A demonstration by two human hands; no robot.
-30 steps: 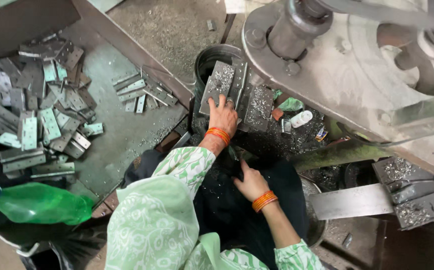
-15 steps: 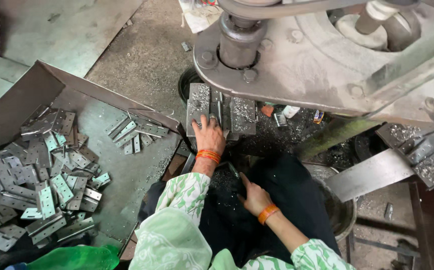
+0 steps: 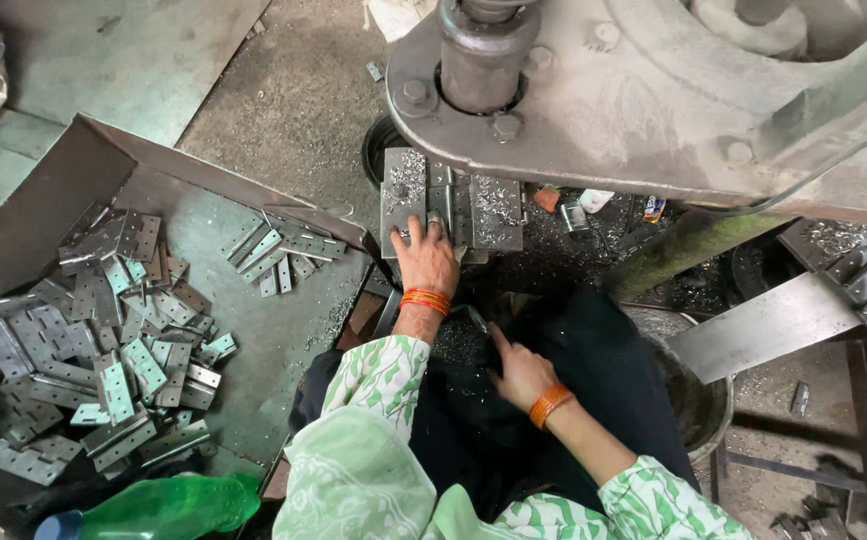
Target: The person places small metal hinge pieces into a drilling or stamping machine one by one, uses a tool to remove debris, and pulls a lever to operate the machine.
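Lying left of the press bed (image 3: 451,208), a tray (image 3: 84,170) holds loose metal hinge plates (image 3: 104,350). The left hand (image 3: 426,262) rests fingers-spread on the bed, fingertips on a hinge plate (image 3: 436,215) (pressed flat, not gripped). Nearer than the bed, the right hand (image 3: 520,372) pinches a thin metal piece (image 3: 478,319), loosely curled.

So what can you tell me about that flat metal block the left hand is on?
The metal block is a grey steel bed under the big press, made of flat plates side by side with a narrow strip between them. Shiny metal shavings are scattered on its left and right plates. It lies level, partly hidden by the press arm above. The left hand rests fingers-down on its near edge.
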